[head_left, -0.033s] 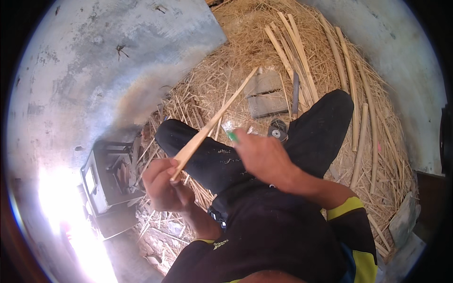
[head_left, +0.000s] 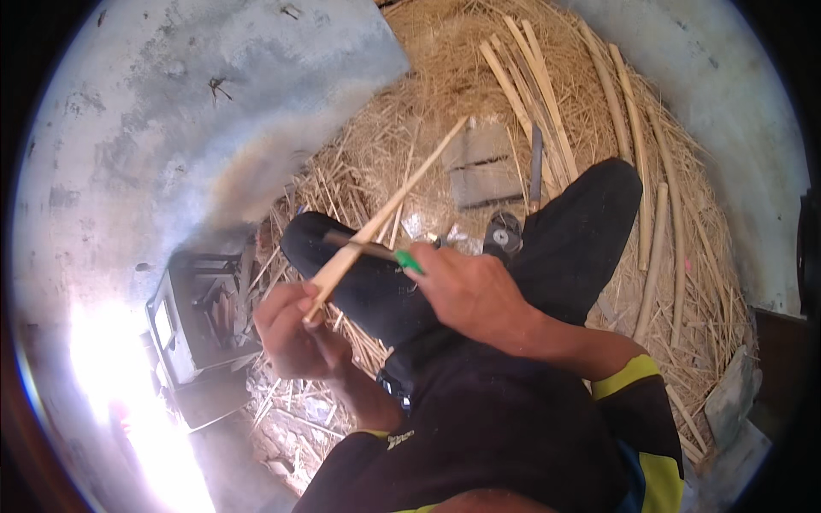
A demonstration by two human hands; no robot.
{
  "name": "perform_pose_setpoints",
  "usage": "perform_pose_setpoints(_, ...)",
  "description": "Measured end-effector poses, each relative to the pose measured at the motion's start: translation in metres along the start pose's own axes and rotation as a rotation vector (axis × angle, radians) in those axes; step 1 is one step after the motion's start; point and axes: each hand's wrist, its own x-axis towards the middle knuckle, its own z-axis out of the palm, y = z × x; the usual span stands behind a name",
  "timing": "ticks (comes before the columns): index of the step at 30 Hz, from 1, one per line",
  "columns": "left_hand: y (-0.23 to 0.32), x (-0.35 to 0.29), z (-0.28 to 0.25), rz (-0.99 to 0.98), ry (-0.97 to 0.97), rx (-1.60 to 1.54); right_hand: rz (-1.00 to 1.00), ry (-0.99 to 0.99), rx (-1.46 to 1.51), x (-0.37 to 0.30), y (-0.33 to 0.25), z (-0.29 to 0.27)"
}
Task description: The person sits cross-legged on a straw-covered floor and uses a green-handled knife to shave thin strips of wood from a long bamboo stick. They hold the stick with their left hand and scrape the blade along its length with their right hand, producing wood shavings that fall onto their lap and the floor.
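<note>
My left hand (head_left: 291,333) grips the lower end of a long pale bamboo strip (head_left: 402,192) that slants up and to the right over my knee. My right hand (head_left: 470,291) holds a knife with a green handle (head_left: 409,261). Its dark blade (head_left: 355,246) lies across the strip just above my left hand. Both hands work above my black-trousered legs (head_left: 590,231), which are folded on a heap of straw.
Several long bamboo strips (head_left: 530,94) lie on the straw pile (head_left: 445,60) at upper right. A grey wooden block (head_left: 483,171) and a dark flat tool (head_left: 536,162) sit beyond my knees. A metal box (head_left: 192,321) stands at left on the grey concrete floor (head_left: 171,111).
My right hand with the knife has shifted slightly down along the strip toward my left hand. The strip and left hand stay as they were.
</note>
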Motion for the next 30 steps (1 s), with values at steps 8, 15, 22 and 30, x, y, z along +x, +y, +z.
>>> perform_pose_setpoints(8, 0.004, 0.000, 0.002, -0.066, 0.078, 0.065, 0.043, -0.027, -0.117, 0.015, 0.030, 0.009)
perform_pose_setpoints(15, 0.007, 0.002, 0.002, -0.043, 0.067, 0.099, 0.169, 0.003, -0.287, 0.030, 0.092, 0.032)
perform_pose_setpoints(22, 0.016, 0.007, 0.001, -0.094, 0.154, 0.185, 0.204, 0.010, -0.240, 0.037, 0.135, 0.054)
perform_pose_setpoints(30, 0.029, 0.016, -0.016, -0.051, 0.330, 0.198, 0.174, -0.035, -0.428, 0.061, 0.160, 0.102)
